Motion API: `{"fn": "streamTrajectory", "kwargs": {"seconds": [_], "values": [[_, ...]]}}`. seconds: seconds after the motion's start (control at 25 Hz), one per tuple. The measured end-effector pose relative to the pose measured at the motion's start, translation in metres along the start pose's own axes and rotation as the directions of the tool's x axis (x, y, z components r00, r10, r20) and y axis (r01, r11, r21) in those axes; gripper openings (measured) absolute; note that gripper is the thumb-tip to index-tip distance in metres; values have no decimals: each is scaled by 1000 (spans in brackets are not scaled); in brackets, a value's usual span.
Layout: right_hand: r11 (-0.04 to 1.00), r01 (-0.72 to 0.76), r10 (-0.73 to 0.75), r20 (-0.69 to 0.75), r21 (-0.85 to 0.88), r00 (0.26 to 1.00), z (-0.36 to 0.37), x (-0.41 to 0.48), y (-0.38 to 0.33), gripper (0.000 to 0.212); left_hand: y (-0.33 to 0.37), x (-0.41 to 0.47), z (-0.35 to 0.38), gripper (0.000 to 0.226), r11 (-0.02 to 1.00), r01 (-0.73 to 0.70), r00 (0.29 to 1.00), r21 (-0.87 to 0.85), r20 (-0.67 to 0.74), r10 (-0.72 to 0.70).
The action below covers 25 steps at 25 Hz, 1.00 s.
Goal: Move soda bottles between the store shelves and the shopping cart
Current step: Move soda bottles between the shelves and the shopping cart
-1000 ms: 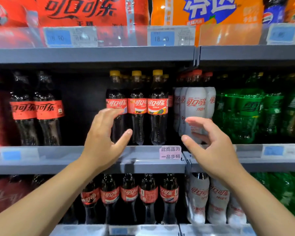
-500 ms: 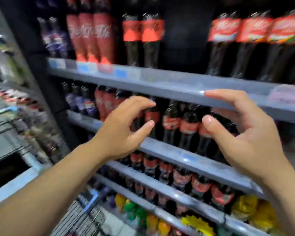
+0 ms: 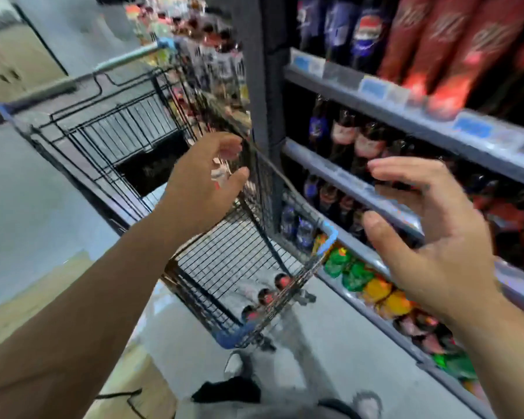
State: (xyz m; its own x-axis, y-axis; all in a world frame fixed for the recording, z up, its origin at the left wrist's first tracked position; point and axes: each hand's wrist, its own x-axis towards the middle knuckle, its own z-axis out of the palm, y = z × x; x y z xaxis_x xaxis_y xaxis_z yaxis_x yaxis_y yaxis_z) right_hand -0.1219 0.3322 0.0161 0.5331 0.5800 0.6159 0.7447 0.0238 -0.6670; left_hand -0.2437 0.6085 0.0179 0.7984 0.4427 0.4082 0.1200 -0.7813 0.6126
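The left hand (image 3: 200, 189) hangs empty above the cart (image 3: 224, 261), fingers loosely spread. The right hand (image 3: 430, 237), also empty with relaxed, slightly curved fingers, is raised in front of the shelves (image 3: 375, 101). Three red-capped bottles (image 3: 266, 294) sit at the cart's near end. Shelf bottles (image 3: 366, 146) stand in rows just right of the cart, blurred.

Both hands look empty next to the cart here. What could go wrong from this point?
1. The bottles lie low in the cart; reaching them with the left hand could snag fingers on the wire wall.
2. The right hand hovers close to a shelf edge; a careless swing might knock the shelved bottles.
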Motion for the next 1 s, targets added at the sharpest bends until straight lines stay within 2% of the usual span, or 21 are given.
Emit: {"fn": "streamTrajectory", "kwargs": {"seconds": [0.2,0.36,0.52,0.64,0.72,0.8,0.88,0.92,0.96,1.0], "values": [[973,-223,226,-58,53,972,118,-35,19,33,-107,-14,4,43,998,64,958,-6,280,-60],[906,-418,424,-119,69,898,166,-71,39,37,-151,-15,51,47,997,79,888,-14,455,-64],[814,-572,580,-136,96,803,191,-101,59,39,-166,-11,110,58,996,67,740,53,667,-86],[791,-602,609,-229,106,760,192,-116,77,32,-176,-9,158,79,997,26,624,72,778,-72],[764,-636,638,-266,104,723,193,-124,88,32,-190,-8,195,92,995,20,471,96,877,-95],[717,-690,679,-321,98,661,195,-129,94,33,-205,-10,235,95,995,-41,220,88,972,-77],[699,-709,685,-374,97,625,198,-130,95,34,-215,-14,267,92,990,-142,-24,13,1000,-17],[693,-714,687,-395,100,610,201,-129,94,33,-219,-15,278,89,985,-167,-120,-28,993,8],[682,-725,688,-418,96,593,207,-128,90,34,-223,-16,288,85,984,-167,-185,-56,982,25],[671,-735,690,-443,95,573,214,-126,84,34,-226,-17,295,81,984,-159,-209,-83,977,49]]}}
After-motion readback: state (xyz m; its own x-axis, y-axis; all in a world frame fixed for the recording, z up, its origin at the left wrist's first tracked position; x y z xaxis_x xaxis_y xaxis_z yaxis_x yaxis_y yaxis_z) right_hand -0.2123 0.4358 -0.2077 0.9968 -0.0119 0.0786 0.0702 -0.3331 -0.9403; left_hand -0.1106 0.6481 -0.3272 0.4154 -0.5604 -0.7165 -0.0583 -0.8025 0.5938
